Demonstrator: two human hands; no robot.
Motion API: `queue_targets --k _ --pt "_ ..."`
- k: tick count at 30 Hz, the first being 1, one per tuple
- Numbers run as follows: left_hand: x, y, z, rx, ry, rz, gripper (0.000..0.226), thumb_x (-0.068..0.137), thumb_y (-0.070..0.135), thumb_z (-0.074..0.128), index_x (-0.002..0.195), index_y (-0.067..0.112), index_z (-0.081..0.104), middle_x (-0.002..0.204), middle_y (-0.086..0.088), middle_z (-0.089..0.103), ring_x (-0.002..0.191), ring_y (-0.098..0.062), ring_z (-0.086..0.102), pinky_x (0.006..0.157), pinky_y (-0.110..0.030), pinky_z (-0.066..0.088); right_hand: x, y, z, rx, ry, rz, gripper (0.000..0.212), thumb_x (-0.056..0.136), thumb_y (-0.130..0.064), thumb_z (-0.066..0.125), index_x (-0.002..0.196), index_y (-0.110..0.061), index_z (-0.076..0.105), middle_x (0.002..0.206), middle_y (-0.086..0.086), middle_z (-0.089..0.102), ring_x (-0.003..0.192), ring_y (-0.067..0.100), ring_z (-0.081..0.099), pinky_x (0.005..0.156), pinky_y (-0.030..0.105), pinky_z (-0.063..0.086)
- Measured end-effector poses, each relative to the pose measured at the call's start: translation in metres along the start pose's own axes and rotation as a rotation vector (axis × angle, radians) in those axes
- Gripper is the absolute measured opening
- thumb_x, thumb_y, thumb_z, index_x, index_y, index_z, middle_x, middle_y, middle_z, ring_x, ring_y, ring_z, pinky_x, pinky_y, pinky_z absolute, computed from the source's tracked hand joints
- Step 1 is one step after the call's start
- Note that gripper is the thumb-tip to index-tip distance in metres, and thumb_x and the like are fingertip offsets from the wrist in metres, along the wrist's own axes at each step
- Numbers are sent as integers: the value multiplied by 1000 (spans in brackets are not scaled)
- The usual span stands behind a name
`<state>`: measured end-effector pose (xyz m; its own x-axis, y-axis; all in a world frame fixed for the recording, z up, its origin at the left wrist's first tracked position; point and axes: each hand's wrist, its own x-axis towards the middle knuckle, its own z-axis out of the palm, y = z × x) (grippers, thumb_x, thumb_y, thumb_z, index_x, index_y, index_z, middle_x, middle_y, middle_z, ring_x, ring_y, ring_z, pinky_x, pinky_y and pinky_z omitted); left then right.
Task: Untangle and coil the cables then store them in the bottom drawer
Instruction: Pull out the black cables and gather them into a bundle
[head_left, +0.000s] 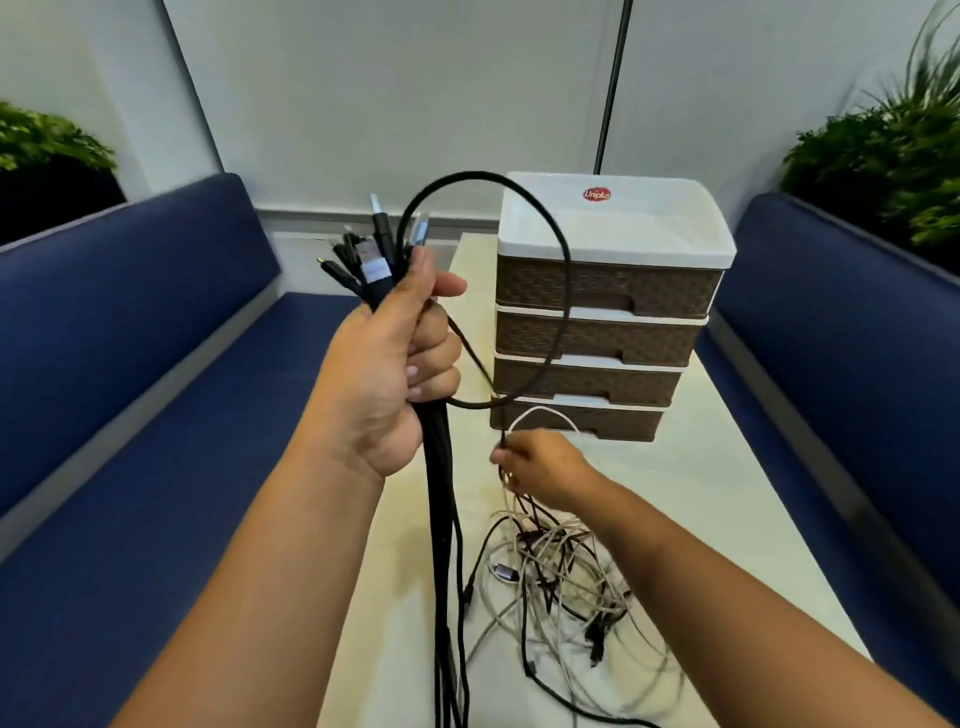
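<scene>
Blue benches (130, 395) flank a pale desk (727, 519) carrying a four-drawer organizer (602, 312) at centre right. A cable tangle (561, 577) lies at lower centre. The left hand (395, 364) fists a black cable bundle (441, 519); the right hand (540, 462) pinches a black strand (561, 291).

My left hand (387, 364) is raised in a fist gripping the cable bundle (441, 519). My right hand (540, 462) pinches lower, right of that bundle.
</scene>
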<state>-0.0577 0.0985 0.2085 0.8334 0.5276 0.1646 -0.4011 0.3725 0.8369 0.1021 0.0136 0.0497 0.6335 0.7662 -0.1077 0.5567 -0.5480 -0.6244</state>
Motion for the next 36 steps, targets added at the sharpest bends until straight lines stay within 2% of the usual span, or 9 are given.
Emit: queue_targets --k 3,6,11,14,17,21,31,33,36 --pt "-3 7 -14 -26 23 10 28 96 37 49 80 16 59 49 10 23 38 -1 17 33 -14 14 7 -9 -27 349 123 74 22 100 -21 50 88 -10 65 81 16 71 73 25 71 72 33 57" --pt "-7 10 -24 -41 28 3 30 97 37 48 79 17 59 49 10 23 38 -1 17 32 -14 16 9 -27 -61 731 236 131 20 102 -16 46 90 -11 62 82 12 64 71 21 69 65 26 60" --pt "-11 9 -33 -41 12 -25 31 97 38 48 79 17 60 50 10 22 38 -1 16 34 -15 15 1 -57 -105 930 422 66 20 102 -14 44 98 -4 61 86 12 61 74 19 70 80 33 59" --pt "-12 8 -36 -48 0 -42 31 97 39 48 79 17 60 51 9 20 39 -1 16 34 -15 14 -8 -75 -125 1038 543 -12 21 103 -15 43 94 -8 61 92 14 63 80 20 72 80 31 60" --pt "-14 4 -34 -65 -8 -64 33 96 40 49 74 19 61 50 10 19 38 -1 16 35 -15 13 -16 -85 -146 1157 610 -209 22 104 -13 41 98 -4 61 96 18 62 89 29 71 77 30 59" --pt "-17 2 -30 -79 -34 -78 31 93 42 51 76 19 62 51 9 18 39 -2 16 34 -15 14 -29 -94 -168 1009 644 -329 21 103 -15 44 99 -5 62 98 20 63 88 29 73 74 29 57" --pt "-47 10 -5 -20 -104 -88 24 92 37 52 84 18 65 50 10 20 38 -1 17 33 -14 13 -117 -84 -192 501 743 -479 20 100 -25 47 88 -21 62 82 -5 69 83 17 67 72 31 52" --pt "-57 11 6 1 -119 -103 23 90 36 54 82 19 67 49 10 20 38 -1 16 33 -14 12 -152 -78 -197 617 651 -522 22 103 -21 42 86 -17 56 78 -3 67 80 19 66 75 35 54" --pt "-74 11 22 53 -129 -113 23 88 36 55 82 18 67 49 10 19 37 -1 15 33 -15 11 -207 -66 -197 773 497 -508 23 104 -13 36 87 -12 52 65 1 53 60 22 53 63 33 51"
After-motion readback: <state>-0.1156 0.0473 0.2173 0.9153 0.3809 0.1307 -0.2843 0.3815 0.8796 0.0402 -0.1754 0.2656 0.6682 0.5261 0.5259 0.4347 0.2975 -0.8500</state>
